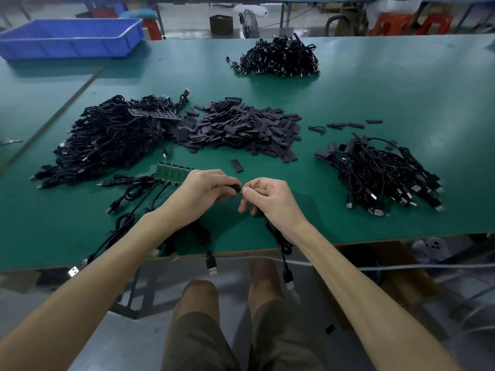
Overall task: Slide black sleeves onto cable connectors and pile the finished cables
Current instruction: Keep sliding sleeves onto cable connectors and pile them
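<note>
The left hand (203, 188) fingers pinch a sleeve (233, 187), its long axis running 9 to 3. Just at its 3 o'clock, the right hand (267, 196) fingers pinch the cable (281, 245) end, seemingly touching the sleeve mouth. The cable hangs toward 6 off the counter (375, 103).

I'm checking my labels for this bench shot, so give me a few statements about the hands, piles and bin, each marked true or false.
1. The left hand and right hand pinch a small black piece between them. True.
2. The blue bin sits at the far right of the table. False: it is at the far left.
3. The pile of loose black sleeves lies between the left cable pile and the right cable pile. True.
4. The green circuit board strip lies beside the right hand. False: it lies beside the left hand.
5. Nothing hangs over the near table edge. False: a USB plug does.
</note>
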{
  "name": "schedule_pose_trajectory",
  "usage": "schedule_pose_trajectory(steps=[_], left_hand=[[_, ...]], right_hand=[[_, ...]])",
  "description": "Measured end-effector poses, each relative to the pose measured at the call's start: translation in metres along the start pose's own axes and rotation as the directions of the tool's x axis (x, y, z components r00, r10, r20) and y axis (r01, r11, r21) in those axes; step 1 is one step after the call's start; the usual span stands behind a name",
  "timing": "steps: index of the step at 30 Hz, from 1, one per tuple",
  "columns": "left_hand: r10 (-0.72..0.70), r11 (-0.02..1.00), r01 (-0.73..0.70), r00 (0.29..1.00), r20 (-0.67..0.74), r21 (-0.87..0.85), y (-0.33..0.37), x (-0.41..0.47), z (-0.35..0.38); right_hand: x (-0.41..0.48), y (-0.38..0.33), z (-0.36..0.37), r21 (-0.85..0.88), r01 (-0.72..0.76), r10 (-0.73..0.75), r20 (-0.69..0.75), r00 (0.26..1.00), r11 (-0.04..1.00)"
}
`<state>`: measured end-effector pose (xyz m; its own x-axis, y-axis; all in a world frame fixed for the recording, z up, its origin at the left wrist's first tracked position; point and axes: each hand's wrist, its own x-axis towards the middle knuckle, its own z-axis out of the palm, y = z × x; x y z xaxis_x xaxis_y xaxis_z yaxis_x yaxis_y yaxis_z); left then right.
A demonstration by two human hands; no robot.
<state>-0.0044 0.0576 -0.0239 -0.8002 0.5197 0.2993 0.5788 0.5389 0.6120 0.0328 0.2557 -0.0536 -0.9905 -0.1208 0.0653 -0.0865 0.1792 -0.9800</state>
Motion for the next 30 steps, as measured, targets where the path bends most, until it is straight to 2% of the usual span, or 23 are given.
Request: schedule_pose_trajectory(steps=[3, 7, 13, 18, 24, 26, 30], left_hand=[[-0.084, 0.994, 0.084, 0.996, -0.001, -0.067, 0.004, 0.001, 0.0], [-0.064, 0.997, 0.064, 0.998, 0.007, -0.035, 0.012, 0.004, -0.006], [0.128, 0.989, -0.126, 0.991, -0.031, 0.075, 0.019, 0.002, -0.011], [0.2, 0.976, -0.195, 0.979, -0.047, 0.096, 0.018, -0.002, -0.008], [0.369, 0.861, -0.362, 0.928, 0.051, 0.357, 0.018, -0.008, -0.012], [0.366, 0.859, -0.361, 0.929, 0.059, 0.364, 0.017, -0.009, -0.012], [0.277, 0.921, -0.291, 0.957, 0.09, 0.26, 0.015, -0.007, -0.011]], right_hand=[[0.001, 0.001, 0.0, 0.029, -0.007, 0.007, -0.002, 1.0, 1.0], [0.001, 0.002, 0.001, 0.034, -0.008, 0.008, 0.003, 1.0, 0.999], [0.001, 0.001, 0.002, 0.064, -0.014, 0.014, -0.003, 1.0, 0.998], [0.001, -0.001, 0.002, 0.097, -0.017, 0.017, 0.004, 1.0, 0.995], [-0.001, -0.001, 0.002, 0.076, -0.017, 0.016, 0.018, 1.0, 0.997], [-0.001, 0.0, 0.002, 0.069, -0.015, 0.014, 0.017, 1.0, 0.998], [-0.001, 0.002, 0.001, 0.078, -0.014, 0.012, 0.031, 0.999, 0.997]])
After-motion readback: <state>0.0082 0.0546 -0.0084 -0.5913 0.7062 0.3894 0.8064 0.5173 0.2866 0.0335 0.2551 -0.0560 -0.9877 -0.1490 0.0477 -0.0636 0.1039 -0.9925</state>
